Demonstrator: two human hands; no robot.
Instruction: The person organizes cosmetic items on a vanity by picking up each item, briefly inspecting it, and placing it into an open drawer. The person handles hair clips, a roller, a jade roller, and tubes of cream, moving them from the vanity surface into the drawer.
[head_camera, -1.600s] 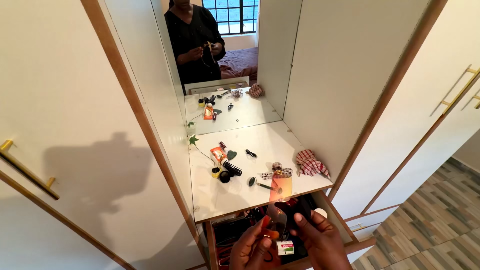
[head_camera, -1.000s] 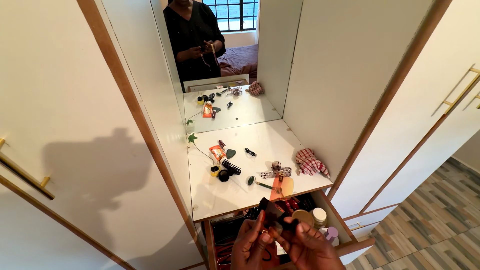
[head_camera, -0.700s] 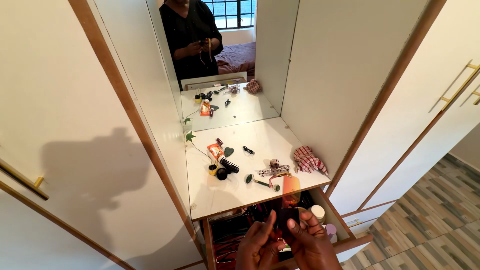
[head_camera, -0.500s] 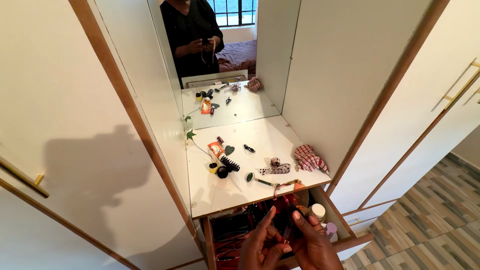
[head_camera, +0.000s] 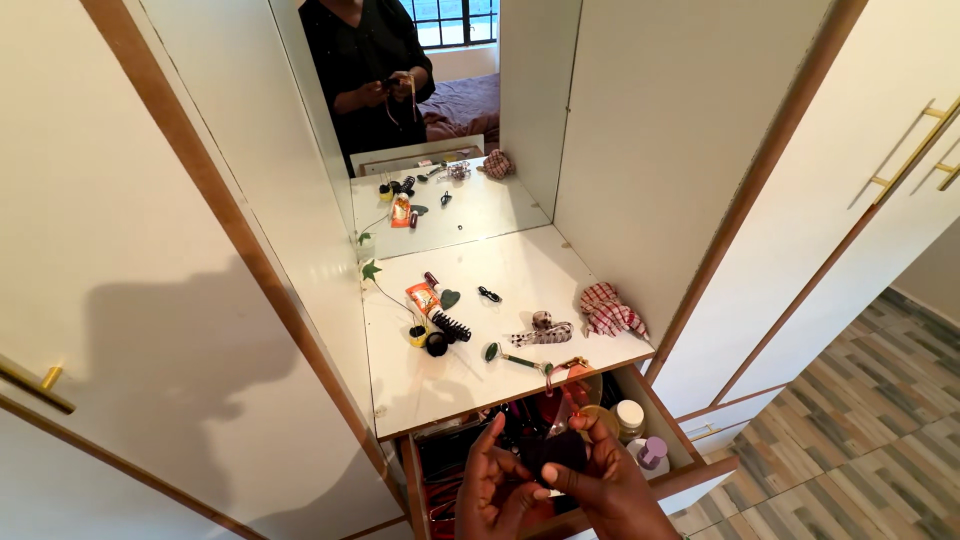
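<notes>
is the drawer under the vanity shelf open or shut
Open. The drawer is pulled out past the white shelf, so jars and small items inside it show from above, under both hands.

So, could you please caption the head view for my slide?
Both hands, left and right, hold a small dark object over an open drawer.

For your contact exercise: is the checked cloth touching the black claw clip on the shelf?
Apart. The head view shows bare white shelf between the checked cloth and the claw clip.

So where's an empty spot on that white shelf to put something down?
The shelf is bare at the front left, below the black hair clip, and at the back right, behind the checked cloth. The middle and the open drawer are crowded.
</notes>
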